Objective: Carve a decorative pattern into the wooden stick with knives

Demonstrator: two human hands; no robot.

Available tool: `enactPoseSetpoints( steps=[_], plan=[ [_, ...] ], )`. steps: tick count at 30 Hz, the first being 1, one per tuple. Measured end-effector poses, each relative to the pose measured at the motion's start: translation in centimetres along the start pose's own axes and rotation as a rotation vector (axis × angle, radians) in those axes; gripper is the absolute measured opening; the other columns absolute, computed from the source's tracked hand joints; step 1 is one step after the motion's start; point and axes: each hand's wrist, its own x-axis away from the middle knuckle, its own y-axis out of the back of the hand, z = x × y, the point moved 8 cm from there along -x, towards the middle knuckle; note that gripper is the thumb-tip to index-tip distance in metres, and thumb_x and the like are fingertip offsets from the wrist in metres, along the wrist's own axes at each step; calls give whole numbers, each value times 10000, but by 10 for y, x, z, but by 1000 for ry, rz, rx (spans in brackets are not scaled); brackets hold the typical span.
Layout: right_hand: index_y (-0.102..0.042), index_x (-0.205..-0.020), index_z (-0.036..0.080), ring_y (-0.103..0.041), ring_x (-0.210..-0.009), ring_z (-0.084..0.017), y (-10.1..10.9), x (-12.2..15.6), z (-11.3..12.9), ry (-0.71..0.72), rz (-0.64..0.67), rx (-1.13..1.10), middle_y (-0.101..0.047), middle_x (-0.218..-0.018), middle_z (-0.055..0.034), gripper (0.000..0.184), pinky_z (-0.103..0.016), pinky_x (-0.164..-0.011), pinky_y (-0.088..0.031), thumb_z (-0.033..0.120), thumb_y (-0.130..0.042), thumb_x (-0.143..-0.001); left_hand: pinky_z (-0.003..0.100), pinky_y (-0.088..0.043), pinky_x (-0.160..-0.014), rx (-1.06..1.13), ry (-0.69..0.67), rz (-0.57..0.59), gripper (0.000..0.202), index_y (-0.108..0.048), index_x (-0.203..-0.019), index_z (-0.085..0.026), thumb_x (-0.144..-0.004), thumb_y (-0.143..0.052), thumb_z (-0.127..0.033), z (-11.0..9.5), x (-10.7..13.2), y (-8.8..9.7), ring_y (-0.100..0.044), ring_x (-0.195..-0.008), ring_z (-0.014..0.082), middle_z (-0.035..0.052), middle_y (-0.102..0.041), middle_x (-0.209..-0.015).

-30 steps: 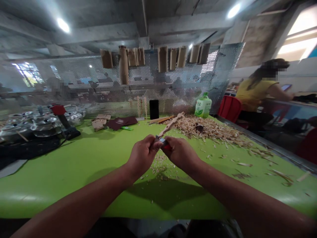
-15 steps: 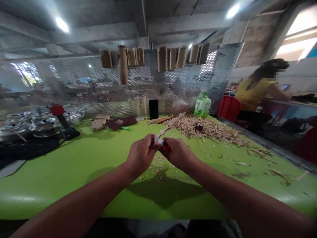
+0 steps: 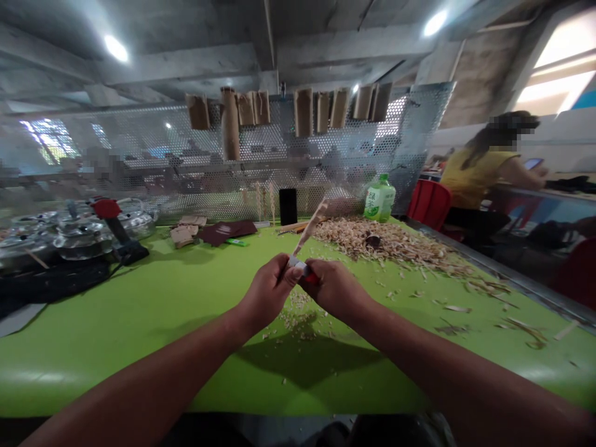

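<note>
- Two bare hands meet just above the table: the left hand is curled shut round the lower end of a pale carved wooden stick, and the right hand is closed on a small red-handled tool, its knuckles close against the left hand.
- That stick is slender and knobbly, tilting up toward the far right.
- Fine wood shavings lie scattered below the hands on a glossy green table.
- A loose, curly heap of shavings covers the far right.
- A green-labelled plastic bottle stands behind it, beside a black upright block.
- Stacked metal discs fill the far left.
- A perforated metal screen closes the far side, hung with brown paper bags.
- A seated person in a yellow top is at far right.
</note>
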Motion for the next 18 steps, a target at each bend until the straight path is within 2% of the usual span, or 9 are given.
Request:
enactPoseSetpoints(
  steps=[4, 8, 12, 18],
  plan=[
    [-467, -648, 190, -360, -491, -86, -3, -1, -1, 14, 25, -37, -486, -542, 26, 223, -245, -480, -189, 313, -566, -806, 236, -361, -575, -16, 10, 39, 341, -487, -862, -174, -906, -416, -505, 0, -1, -2, -427, -633, 119, -12, -480, -696],
    [-468, -644, 189, -354, -490, -84, -3, -1, 0, 24, 38, -31, -485, -544, 26, 221, -245, -482, -185, 305, -570, -802, 247, -366, -601, -138, -62, 25, 321, -481, -846, -175, -921, -401, -476, -7, -1, 2, -466, -673, 128, 9, -538, -757],
    [-458, -638, 192, -334, -475, -84, 0, 0, 0, -14, 9, -9, -469, -527, 24, 238, -250, -476, -175, 314, -555, -818, 242, -313, -546, -271, -66, -7, 322, -460, -788, -184, -925, -401, -470, -9, 1, 6, -453, -604, 120, -8, -531, -688],
    [-474, -661, 190, -324, -468, -89, 4, 2, 2, 1, -62, 71, -497, -548, 4, 239, -259, -487, -169, 325, -508, -856, 231, -268, -501, -319, -8, -56, 352, -463, -740, -185, -913, -417, -489, -11, 4, 9, -411, -533, 107, -30, -479, -603]
  ],
)
